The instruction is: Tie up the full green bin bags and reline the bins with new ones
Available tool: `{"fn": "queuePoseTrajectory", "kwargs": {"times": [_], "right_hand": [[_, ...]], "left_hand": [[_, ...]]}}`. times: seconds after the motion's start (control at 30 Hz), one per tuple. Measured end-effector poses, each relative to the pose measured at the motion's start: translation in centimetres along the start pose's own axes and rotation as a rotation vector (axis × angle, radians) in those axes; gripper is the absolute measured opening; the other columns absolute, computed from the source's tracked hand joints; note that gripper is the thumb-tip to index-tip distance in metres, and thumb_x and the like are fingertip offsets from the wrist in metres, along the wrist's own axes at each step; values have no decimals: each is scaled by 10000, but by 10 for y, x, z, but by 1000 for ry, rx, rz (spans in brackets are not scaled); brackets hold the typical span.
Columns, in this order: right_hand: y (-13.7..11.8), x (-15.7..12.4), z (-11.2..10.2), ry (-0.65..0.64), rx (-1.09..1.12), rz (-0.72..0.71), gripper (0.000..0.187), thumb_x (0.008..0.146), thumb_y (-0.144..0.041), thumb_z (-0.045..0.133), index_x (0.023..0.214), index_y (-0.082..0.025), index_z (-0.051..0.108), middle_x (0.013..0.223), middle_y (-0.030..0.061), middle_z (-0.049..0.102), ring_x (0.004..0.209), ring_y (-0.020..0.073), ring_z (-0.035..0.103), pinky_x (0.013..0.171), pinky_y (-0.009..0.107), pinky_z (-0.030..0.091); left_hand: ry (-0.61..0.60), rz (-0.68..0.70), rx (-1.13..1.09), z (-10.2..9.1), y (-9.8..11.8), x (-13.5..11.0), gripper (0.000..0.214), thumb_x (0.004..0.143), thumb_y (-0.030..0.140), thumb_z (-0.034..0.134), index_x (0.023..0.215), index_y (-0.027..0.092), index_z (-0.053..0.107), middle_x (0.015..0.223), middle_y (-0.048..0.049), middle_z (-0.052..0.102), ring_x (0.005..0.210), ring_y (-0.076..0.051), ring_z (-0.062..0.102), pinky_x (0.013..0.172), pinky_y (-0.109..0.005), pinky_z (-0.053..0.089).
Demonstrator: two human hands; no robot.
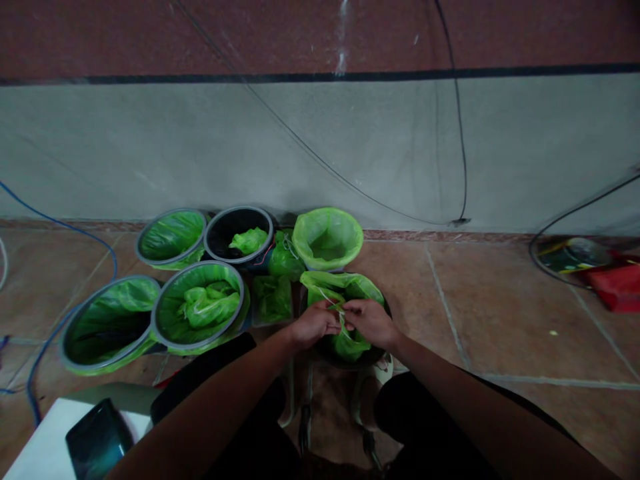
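Observation:
Between my knees stands a dark bin (383, 333) with a green plastic bag (365, 285) spread in its mouth. My left hand (314, 325) pinches the bag's gathered edge, where a white drawstring shows. Close beside it, my right hand (371, 323) has its fingers closed on the same bunched edge and string. Both hands are nearly touching above the bin's opening. Part of the bag hangs down below them inside the bin. The exact grip of the fingertips is partly hidden.
Several lined bins stand left, including a grey-rimmed bin (243, 303) and a green-rimmed bin (359, 250). A tied green bag (286, 259) sits among them. A phone (99, 440) lies on a white surface (45, 440). A blue hose (50, 337) crosses the floor; a red object (617, 287) lies right.

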State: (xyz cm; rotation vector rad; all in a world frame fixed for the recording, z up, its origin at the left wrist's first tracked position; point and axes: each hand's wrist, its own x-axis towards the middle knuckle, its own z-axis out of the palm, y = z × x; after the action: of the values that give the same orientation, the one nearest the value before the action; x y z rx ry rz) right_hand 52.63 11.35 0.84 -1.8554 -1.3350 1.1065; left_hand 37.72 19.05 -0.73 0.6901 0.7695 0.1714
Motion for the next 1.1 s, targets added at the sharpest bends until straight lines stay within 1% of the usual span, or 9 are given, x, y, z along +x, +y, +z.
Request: {"fn": "queuePoseTrajectory", "kwargs": {"times": [0.17, 0.27, 0.37, 0.53, 0.63, 0.73, 0.87, 1.0, 1.1], "right_hand": [[-5, 1, -10, 99, -362, -187, 279, 880, -154, 478, 703, -202, 689, 741, 46, 704, 681, 167, 626, 651, 281, 448], [-9, 0, -20, 108, -443, -255, 288, 922, -198, 482, 757, -204, 718, 811, 68, 727, 755, 194, 658, 718, 303, 477], [-14, -1, -30, 121, -325, -271, 274, 947, -272, 492, 874, -236, 753, 884, 45, 754, 824, 198, 685, 795, 313, 506], [-16, 0, -37, 220, -106, -183, 243, 920, -344, 544, 944, -245, 765, 954, 43, 777, 841, 226, 707, 803, 359, 532], [-12, 3, -34, 289, 6, -114, 236, 884, -374, 578, 943, -249, 770, 904, 37, 775, 783, 223, 694, 775, 370, 534], [-11, 6, -30, 306, 180, -53, 230, 830, -394, 635, 914, -228, 770, 825, 37, 759, 713, 195, 667, 715, 335, 525], [-21, 7, -29, 290, 469, -52, 235, 753, -426, 720, 828, -206, 756, 764, 28, 733, 697, 165, 641, 698, 299, 509], [-32, 6, -33, 208, 545, -33, 241, 713, -431, 769, 808, -210, 755, 774, 18, 726, 716, 150, 630, 693, 278, 491], [-29, 8, -35, 154, 607, 30, 281, 704, -445, 771, 848, -205, 745, 811, 29, 735, 758, 154, 651, 707, 275, 497]], "left_hand": [[2, 32, -6, 4, 11, -4, 570, 512, 54, 579, 1060, 199, 513, 843, 12, 687, 688, -152, 687, 708, -261, 446], [9, 41, -27, 5, 17, -6, 621, 511, 59, 562, 1112, 204, 496, 865, 17, 682, 660, -145, 679, 684, -256, 439], [52, 87, -75, 5, 20, -7, 642, 525, 68, 552, 1151, 199, 497, 925, -6, 691, 662, -138, 669, 675, -257, 443], [100, 170, -120, 5, 22, -6, 636, 544, 53, 558, 1163, 195, 513, 1005, -28, 701, 711, -140, 679, 731, -266, 461], [97, 167, -113, 5, 20, -6, 619, 553, 39, 571, 1152, 193, 537, 1004, -26, 703, 738, -153, 696, 737, -267, 460], [113, 159, -117, 6, 19, -6, 589, 561, 25, 582, 1127, 187, 563, 979, -32, 714, 788, -165, 699, 771, -277, 470], [212, 129, -41, 7, 21, -6, 491, 580, 37, 608, 1056, 158, 607, 876, -41, 723, 749, -149, 670, 758, -280, 474], [305, 115, 118, 7, 22, -4, 308, 617, 89, 637, 919, 145, 653, 726, -18, 692, 641, -138, 632, 657, -259, 438], [301, 116, 148, 8, 23, -4, 222, 654, 123, 648, 875, 145, 656, 699, -15, 685, 628, -133, 625, 643, -252, 428]]}}
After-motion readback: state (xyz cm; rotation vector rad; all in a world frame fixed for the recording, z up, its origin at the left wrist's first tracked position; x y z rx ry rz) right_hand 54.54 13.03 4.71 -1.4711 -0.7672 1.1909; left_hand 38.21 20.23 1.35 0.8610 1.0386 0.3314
